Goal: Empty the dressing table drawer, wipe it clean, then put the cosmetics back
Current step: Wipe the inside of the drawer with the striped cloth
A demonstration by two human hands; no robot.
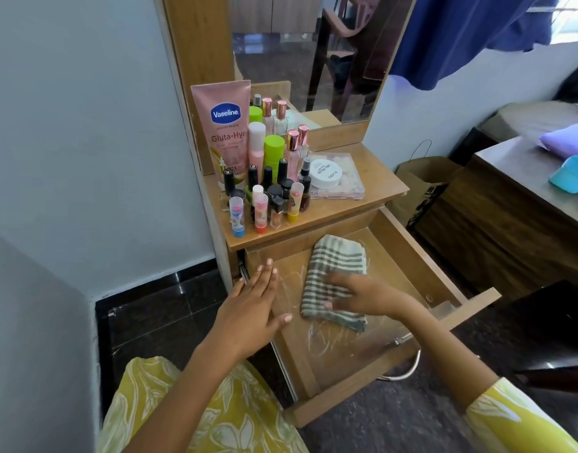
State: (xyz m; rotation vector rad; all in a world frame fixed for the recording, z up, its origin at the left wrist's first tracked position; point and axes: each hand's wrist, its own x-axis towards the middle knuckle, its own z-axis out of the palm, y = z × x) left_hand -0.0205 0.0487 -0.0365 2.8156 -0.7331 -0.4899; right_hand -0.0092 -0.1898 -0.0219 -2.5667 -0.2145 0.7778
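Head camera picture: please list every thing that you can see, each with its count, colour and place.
Drawer: one, light wood, pulled open under the tabletop.
Cloth: one, green and white striped, folded, on the drawer floor.
Vaseline tube: one, pink, at the back left of the tabletop.
Small bottles and sticks: many, mixed colours, standing crowded in front of the tube.
White jar: one, on a clear flat case, right of the bottles.
Mirror: one, wood frame, behind the tabletop.
Paper bag: one, brown, on the floor to the right.
Left hand: flat, fingers straight, over the drawer's left edge.
Right hand: presses on the cloth.
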